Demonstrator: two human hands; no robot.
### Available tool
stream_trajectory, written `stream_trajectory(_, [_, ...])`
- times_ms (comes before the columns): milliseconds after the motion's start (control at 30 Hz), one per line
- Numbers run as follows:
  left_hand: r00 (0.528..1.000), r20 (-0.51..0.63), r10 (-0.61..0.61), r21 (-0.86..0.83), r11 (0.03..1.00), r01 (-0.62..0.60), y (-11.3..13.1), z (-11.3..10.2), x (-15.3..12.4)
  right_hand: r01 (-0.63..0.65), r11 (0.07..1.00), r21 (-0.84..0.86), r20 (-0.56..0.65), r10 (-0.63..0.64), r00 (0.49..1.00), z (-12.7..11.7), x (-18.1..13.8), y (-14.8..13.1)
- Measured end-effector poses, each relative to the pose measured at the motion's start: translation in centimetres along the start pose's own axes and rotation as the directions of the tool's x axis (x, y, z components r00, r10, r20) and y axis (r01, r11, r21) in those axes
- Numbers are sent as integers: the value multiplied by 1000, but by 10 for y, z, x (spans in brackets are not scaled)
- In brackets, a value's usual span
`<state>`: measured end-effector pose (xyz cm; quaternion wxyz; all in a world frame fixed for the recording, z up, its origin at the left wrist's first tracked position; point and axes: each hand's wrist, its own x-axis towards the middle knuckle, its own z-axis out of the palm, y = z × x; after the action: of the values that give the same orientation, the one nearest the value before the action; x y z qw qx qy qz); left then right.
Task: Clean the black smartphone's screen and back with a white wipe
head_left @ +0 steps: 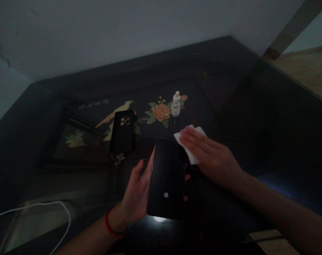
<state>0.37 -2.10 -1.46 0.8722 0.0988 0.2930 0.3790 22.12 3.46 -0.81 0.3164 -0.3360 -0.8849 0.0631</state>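
One phone (166,173): dark face up in the left hand (138,191), near middle of the scene; its long axis runs near to far, the far end leaning a little right, with one lit mark (166,195) towards the near end

Left hand: grip wrapped round the phone, palm along its left edge, fingertips showing at its right edge, thumb raised on the left; one red bracelet (109,223) on the wrist

Right hand (209,154): grip grasping the white cloth (191,156), fingers laid over it and pointing far left, thumb hidden, some blur; one ring (207,148) on a finger

Phone from right grip: to the near left; the cloth is at the phone's far right corner, and whether the two touch I cannot tell

Nearer hand: the left, in contact with the phone; the right is just beside the far end

One case (121,138): black, on the tabletop (238,92), far left of the phone, holes at its far end

One charm (120,158): by the case's near end

One bottle (175,109): upright, beyond the phone, right of the flower picture (161,112)

One cable (62,203): white, curving at near left

Count: two hands, one phone, one cloth, one case, one charm, one bottle, one cable
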Motion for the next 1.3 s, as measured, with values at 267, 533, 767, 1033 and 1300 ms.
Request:
stream_trajectory(267, [986,169,-9,-60,998,19,3,1,0,30,999,32,-94,-27,995,-9,1,1])
stream_trajectory(533, [999,41,-18,-113,993,22,-3,5,1,152,988,10,55,-153,987,15,6,-22])
stream_trajectory(767, [997,-51,-49,-88,995,45,2,4,1,567,804,181,97,-588,803,16,2,-45])
stream_trajectory(1033, [997,-77,-14,-89,996,7,-1,6,5,475,868,145,89,-489,868,22,-1,-36])
stream_trajectory(1300, [1000,-18,9,-77,997,-10,4,0,3,370,926,77,94,-377,922,23,-6,-41])
